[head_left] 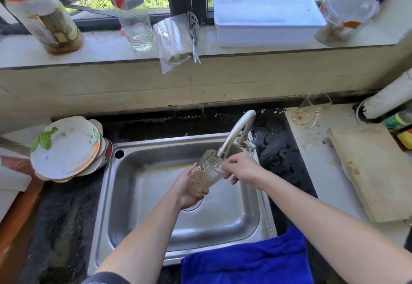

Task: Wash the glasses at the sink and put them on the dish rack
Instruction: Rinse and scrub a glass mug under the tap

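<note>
Glass under the faucet, both hands on it over the steel sink.

The sink (142,228) fills the middle, a blue cloth (245,263) draped over its near rim, stacked plates (66,150) off to the left. Over the basin, the left hand (186,189) wraps round the base of a tilted, ribbed glass (206,172), mouth up at the faucet (236,132) spout. The right hand (242,168) pinches the rim, fingers curled. Another glass (311,110) waits on the right counter.
</note>
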Motion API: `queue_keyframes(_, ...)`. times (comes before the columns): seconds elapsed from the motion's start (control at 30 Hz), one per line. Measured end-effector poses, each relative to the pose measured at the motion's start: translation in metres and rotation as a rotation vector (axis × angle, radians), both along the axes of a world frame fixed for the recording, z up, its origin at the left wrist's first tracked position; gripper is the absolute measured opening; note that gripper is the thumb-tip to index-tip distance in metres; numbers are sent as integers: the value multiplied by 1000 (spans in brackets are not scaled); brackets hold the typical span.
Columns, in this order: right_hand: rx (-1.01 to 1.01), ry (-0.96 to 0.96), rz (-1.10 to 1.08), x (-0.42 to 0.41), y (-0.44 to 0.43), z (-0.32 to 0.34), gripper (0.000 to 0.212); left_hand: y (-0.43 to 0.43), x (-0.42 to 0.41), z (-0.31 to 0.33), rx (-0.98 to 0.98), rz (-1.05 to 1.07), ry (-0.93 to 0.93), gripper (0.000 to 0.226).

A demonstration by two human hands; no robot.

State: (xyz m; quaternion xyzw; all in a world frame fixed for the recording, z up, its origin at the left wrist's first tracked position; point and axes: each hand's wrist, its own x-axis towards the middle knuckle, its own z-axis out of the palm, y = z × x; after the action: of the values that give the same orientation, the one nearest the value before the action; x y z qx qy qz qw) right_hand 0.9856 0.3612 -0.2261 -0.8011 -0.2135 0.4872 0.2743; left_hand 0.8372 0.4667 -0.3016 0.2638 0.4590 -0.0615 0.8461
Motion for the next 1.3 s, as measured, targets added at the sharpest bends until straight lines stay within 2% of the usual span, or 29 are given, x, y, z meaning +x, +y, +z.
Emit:
queue_keyframes(0.1, 119, -73, 57, 6, 7, 2, 13, 3, 1, 5, 22, -82, 8, 26)
queue_keyframes(0.2, 119, -57, 44, 6, 7, 0, 20, 3, 3, 7, -51, 109, -66, 35)
queue_keyframes(0.3, 40, -9, -24, 3, 3, 0, 17, -1, 2, 6, -33, 209, -141, 31)
queue_keyframes(0.4, -21, 42, 17, 3, 1, 3, 15, -3, 0, 1, 36, 146, -69, 48)
queue_keyframes(0.5, -23, -16, 104, 7, 3, 5, 11, -1, 2, 3, 82, 36, 11, 64)
queue_keyframes(0.6, 97, -96, 133, 11, 7, 5, 11, 1, 2, 8, 94, -33, 40, 62)
queue_keyframes(0.67, 89, -108, 129, 10, 6, 5, 19, 2, 3, 6, 67, 32, 23, 51)
queue_keyframes(0.77, 39, -10, 18, 4, 4, 5, 26, 2, 2, 4, 75, 136, -15, 32)
queue_keyframes(0.87, -26, 46, 25, 3, 3, 10, 22, 0, 1, 1, 77, 109, -9, 39)
queue_keyframes(0.93, -62, -47, 101, 8, 3, 13, 30, 1, 2, 0, 69, 70, -11, 35)
queue_keyframes(1.03, -74, -402, 218, 14, 5, 16, 34, 2, 0, 5, 72, -32, -16, 27)
queue_keyframes(1.07, -44, -428, 235, 13, 6, 15, 32, 2, -1, 7, 72, -79, 1, 29)
queue_keyframes(1.17, 117, -217, 183, 10, 8, 8, 14, 2, -3, 10, 69, -192, 52, 42)
queue_keyframes(1.23, 135, -139, 106, 9, 5, 4, 24, 3, -3, 9, 58, -133, 30, 43)
queue_keyframes(1.3, 115, -111, 32, 7, 1, 0, 25, 2, -3, 7, 67, -1, -9, 37)
